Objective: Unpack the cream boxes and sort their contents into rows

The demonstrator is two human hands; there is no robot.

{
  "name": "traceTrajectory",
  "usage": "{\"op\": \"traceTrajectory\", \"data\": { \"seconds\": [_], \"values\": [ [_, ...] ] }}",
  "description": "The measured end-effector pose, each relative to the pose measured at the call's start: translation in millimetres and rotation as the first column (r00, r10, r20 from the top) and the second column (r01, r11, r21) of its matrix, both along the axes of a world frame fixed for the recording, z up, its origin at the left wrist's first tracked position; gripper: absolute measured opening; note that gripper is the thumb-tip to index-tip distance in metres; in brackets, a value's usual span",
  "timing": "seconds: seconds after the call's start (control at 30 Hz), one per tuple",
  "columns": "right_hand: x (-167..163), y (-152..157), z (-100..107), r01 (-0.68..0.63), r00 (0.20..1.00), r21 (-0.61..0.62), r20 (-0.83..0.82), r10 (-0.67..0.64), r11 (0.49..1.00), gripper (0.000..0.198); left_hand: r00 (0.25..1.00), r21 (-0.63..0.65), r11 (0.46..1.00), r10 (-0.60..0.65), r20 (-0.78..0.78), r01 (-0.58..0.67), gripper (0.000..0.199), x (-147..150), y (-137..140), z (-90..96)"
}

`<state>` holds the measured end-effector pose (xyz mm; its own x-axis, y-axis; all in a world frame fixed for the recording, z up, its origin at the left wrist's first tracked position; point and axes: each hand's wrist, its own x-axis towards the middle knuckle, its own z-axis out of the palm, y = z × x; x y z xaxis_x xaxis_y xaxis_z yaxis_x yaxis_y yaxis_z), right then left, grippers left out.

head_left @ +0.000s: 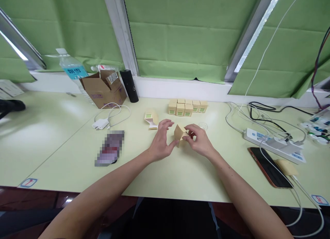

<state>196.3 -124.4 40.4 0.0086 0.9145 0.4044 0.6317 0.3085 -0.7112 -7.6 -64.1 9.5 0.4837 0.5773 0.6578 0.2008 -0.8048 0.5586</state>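
A small tan cardboard box [179,132] is in front of me at the middle of the table. My right hand [199,138] pinches its right side between thumb and fingers. My left hand [162,140] is beside its left side, fingers spread and raised, with the thumb tip at the box's lower edge. Left of the hands, an opened box piece [151,120] with a green label lies on the table. Several closed small boxes [184,108] with green labels stand grouped behind. A small clear plastic piece [203,126] lies just beyond my right hand.
On the left are a blurred-out phone [110,148], a white charger [100,124], a brown carton [104,89], a water bottle [73,69] and a black cylinder [129,86]. On the right are a power strip [273,145], a dark phone [269,167] and tangled cables [263,112].
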Motion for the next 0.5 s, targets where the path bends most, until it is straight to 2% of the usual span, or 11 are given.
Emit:
{"op": "traceTrajectory", "data": {
  "seconds": [0.07, 0.17, 0.3, 0.4, 0.5],
  "values": [
    [-3.9, -0.9, -1.1, -0.007, 1.000, 0.011, -0.003, 0.007, 1.000, 0.011, 0.998, 0.056, 0.998, 0.030, -0.060, -0.026, 0.066, 0.0, -3.2, 2.6],
    [-7.3, -2.5, -2.6, -0.008, 0.999, 0.021, 0.052, 0.007, 1.000, 0.010, 0.989, 0.101, 0.994, 0.053, -0.135, -0.039, 0.051, 0.8, -4.7, 3.6],
    [-5.5, -4.1, -2.3, -0.010, 0.997, 0.036, 0.079, 0.007, 0.999, 0.008, 0.989, 0.161, 0.987, 0.028, -0.146, -0.005, 0.034, 0.6, -2.3, 2.2],
    [-3.1, -5.3, -1.1, -0.092, 0.994, 0.107, 0.073, 0.085, 0.990, 0.007, 0.993, 0.173, 0.985, 0.039, -0.114, -0.018, 0.040, -1.2, -0.3, 2.0],
    [-2.5, -6.8, -0.7, -0.185, 0.977, 0.188, 0.137, 0.161, 0.965, 0.010, 0.995, 0.207, 0.978, 0.046, -0.089, -0.027, 0.045, -3.8, 0.6, 2.7]
  ]
}}
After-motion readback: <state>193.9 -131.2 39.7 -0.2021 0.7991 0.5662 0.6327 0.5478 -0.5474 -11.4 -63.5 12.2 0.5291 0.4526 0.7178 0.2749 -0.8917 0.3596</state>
